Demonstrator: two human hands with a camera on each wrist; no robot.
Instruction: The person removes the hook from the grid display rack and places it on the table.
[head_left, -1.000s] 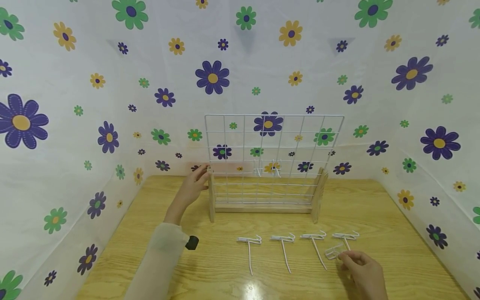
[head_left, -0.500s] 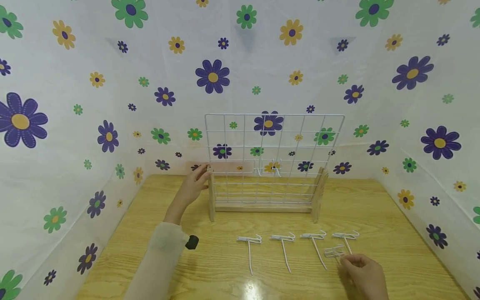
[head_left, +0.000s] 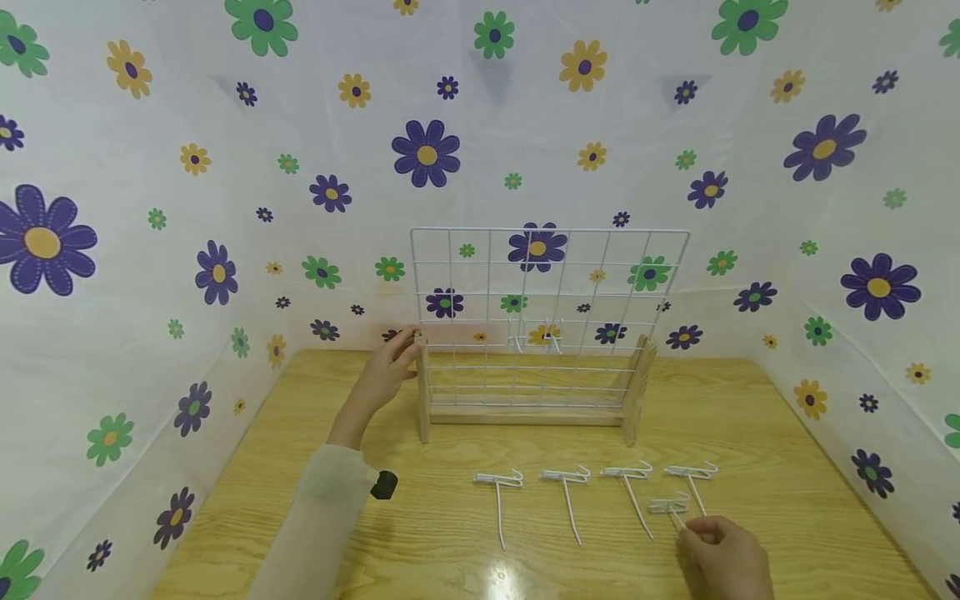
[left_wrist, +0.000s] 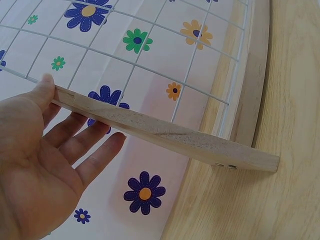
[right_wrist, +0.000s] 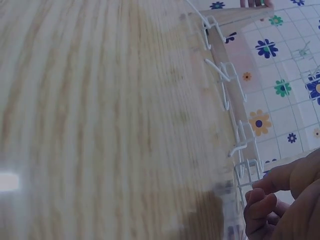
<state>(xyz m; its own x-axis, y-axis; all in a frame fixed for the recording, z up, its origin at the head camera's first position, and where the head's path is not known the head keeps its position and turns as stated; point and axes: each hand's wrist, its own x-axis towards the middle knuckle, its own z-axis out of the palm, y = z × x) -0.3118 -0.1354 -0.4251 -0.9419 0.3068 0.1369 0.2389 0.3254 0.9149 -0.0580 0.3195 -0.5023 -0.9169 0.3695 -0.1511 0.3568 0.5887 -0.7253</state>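
My left hand grips the top of the left post of a wooden stand, which bears a white wire grid. In the left wrist view, the thumb lies on the post's upper end and fingers reach behind it. My right hand pinches the stem of a white wire hook between thumb and fingers. This hook's looped end points away from me, just above the table. In the right wrist view, the hook frame shows beyond the fingertips; the stem is partly hidden.
Several similar white hooks lie in a row before the stand, from a left one to a right one beside my right hand. Two small hooks hang on the grid. Flower-printed sheets enclose the wooden table behind and at both sides.
The hook in my right hand has turned from tilted to nearly level, and that hand has shifted slightly toward me. My left hand stays on the post.
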